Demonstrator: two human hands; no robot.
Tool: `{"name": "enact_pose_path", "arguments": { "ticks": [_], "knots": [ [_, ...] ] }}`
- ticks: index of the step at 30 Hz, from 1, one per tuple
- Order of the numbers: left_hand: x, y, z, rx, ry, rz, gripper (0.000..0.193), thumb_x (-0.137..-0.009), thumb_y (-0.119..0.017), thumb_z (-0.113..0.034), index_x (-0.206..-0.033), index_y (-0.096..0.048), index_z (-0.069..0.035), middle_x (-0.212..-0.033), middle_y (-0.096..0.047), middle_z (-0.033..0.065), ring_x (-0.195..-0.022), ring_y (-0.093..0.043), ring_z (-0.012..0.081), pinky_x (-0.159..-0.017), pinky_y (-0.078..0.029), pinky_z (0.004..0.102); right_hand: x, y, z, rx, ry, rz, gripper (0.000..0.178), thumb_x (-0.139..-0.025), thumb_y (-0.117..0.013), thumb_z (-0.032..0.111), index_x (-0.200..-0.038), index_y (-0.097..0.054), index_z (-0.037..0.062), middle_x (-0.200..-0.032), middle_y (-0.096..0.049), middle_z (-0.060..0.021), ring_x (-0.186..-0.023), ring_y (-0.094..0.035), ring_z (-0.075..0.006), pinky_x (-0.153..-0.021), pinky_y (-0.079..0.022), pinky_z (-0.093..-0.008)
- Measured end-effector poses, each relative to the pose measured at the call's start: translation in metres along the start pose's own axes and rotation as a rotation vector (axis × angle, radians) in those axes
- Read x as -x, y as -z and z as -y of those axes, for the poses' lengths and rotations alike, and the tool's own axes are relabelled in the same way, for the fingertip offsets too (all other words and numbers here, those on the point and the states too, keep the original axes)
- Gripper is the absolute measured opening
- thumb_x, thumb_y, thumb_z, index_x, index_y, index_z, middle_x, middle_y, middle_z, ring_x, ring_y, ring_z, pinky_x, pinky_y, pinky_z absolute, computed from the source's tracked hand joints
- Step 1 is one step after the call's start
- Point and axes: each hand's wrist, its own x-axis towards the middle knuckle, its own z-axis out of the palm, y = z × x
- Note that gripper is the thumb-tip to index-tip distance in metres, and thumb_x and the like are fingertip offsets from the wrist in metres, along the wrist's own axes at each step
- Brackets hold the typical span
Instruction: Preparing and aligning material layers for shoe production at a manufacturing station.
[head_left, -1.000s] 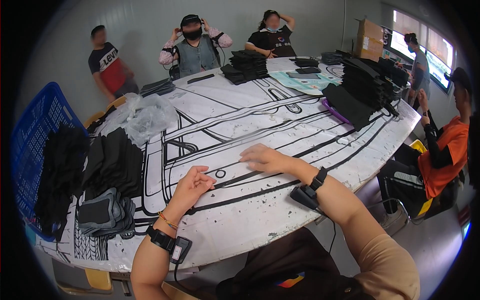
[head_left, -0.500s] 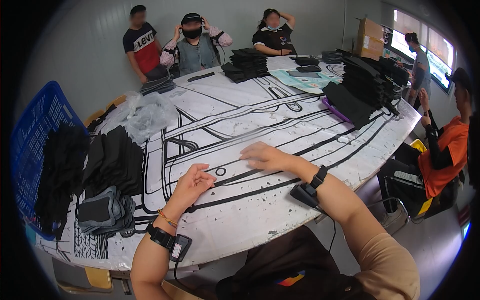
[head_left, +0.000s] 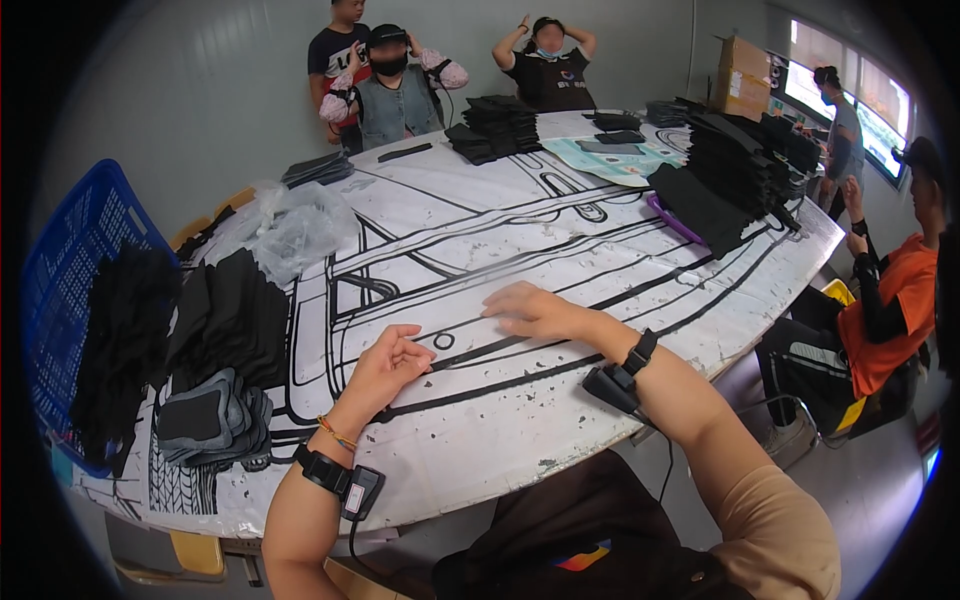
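Observation:
Both of my hands rest on a white table printed with bold black line drawings. My left hand lies on its side with the fingers loosely curled and apart, holding nothing. To its right, my right hand lies palm down, fingers stretched out, with nothing under them that I can see. Each wrist wears a black strap with a small cabled box. Left of my left hand stand a stack of black cloth pieces and a smaller pile of grey-and-black pads.
A blue plastic basket leans at the left edge beside more black fabric. Behind the stacks lies a clear plastic bag. Tall black stacks and a purple object stand far right. Several people are around the table; one in orange sits right.
My hands have stayed in place. Across the table, the standing person has shifted right behind the seated one, and another person has raised a second hand to the head.

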Motion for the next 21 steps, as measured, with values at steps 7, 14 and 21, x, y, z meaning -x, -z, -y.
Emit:
{"name": "enact_pose_path", "arguments": {
  "ticks": [7,14,21],
  "knots": [
    [-0.005,-0.001,-0.003,0.001,0.007,-0.022,0.046,-0.094,-0.064,-0.011,-0.133,-0.043,0.002,-0.107,-0.066,0.0109,-0.095,-0.063,0.0112,-0.086,-0.049,0.0226,0.000,0.000,-0.005,0.013,0.012,-0.013,0.036,-0.097,-0.057,0.031,-0.125,-0.063,0.0096,-0.133,-0.056,-0.0130,-0.126,-0.046,-0.0323,-0.107,-0.037,-0.0426],
    [0.006,-0.001,0.009,-0.007,0.012,0.015,0.044,-0.096,-0.061,-0.008,-0.134,-0.041,0.002,-0.109,-0.066,0.0127,-0.095,-0.064,0.0129,-0.088,-0.050,0.0239,0.006,-0.011,-0.003,0.019,0.038,-0.006,0.036,-0.095,-0.060,0.028,-0.125,-0.062,0.0089,-0.132,-0.057,-0.0142,-0.124,-0.048,-0.0337,-0.107,-0.037,-0.0432],
    [0.004,0.002,0.005,0.004,0.005,-0.018,0.046,-0.095,-0.063,-0.010,-0.135,-0.041,0.001,-0.107,-0.066,0.0110,-0.095,-0.063,0.0122,-0.086,-0.049,0.0242,-0.001,-0.009,-0.008,0.038,0.072,-0.035,0.035,-0.095,-0.060,0.029,-0.124,-0.063,0.0089,-0.132,-0.058,-0.0134,-0.123,-0.049,-0.0342,-0.108,-0.036,-0.0438]
  ]
}}
